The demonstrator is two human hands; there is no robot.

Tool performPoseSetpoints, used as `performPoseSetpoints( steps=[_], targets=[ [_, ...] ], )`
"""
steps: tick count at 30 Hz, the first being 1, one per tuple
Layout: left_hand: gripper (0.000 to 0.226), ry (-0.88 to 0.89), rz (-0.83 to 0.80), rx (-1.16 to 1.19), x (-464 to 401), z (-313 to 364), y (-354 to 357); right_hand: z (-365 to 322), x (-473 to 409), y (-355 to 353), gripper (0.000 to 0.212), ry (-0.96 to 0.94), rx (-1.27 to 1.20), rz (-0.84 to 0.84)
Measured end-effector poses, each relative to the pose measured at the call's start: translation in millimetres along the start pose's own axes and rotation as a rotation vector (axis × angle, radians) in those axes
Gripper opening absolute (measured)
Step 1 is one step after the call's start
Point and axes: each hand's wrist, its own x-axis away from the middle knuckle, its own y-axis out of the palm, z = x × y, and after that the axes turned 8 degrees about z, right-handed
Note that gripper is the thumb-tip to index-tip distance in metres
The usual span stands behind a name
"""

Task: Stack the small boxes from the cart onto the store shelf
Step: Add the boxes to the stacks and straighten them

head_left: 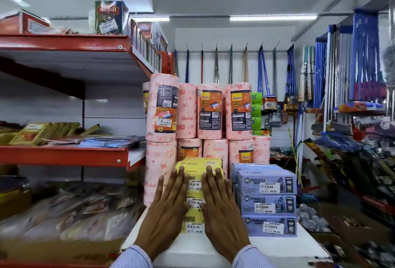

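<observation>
A stack of yellow Miracle boxes [195, 184] stands on the white shelf top [188, 250] in the middle of the head view. My left hand [165, 210] and my right hand [221, 210] lie flat against the front of the stack, fingers spread and pointing up, side by side. Neither hand grips a box. To the right, touching or nearly touching the yellow stack, stands a stack of three purple Miracle boxes [267, 201]. The cart is out of view.
Pink Gala kitchen towel rolls [210, 111] are piled two high right behind the boxes. Red shelves [64, 154] with packets run along the left. Mops and brooms [333, 71] hang at the right; cluttered goods fill the lower right.
</observation>
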Motion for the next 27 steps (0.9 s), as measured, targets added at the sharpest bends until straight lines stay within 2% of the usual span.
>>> performPoseSetpoints(
  steps=[14,17,20,24,27],
  targets=[
    [0.068,-0.012,0.024,0.075,-2,13,-11,9,5,-16,0.069,-0.045,-0.017,-0.003],
    [0.069,0.03,0.068,0.121,-13,43,-20,25,18,-39,0.071,-0.047,-0.024,0.063],
    [0.072,0.085,0.098,0.143,-31,85,-22,58,34,-62,0.069,0.035,-0.029,0.138],
    [0.069,0.141,0.069,0.168,-54,134,-14,105,47,-79,0.067,0.182,0.011,0.164],
    [0.068,0.143,0.041,0.133,-67,153,-1,128,47,-81,0.067,0.214,0.017,0.159]
  ],
)
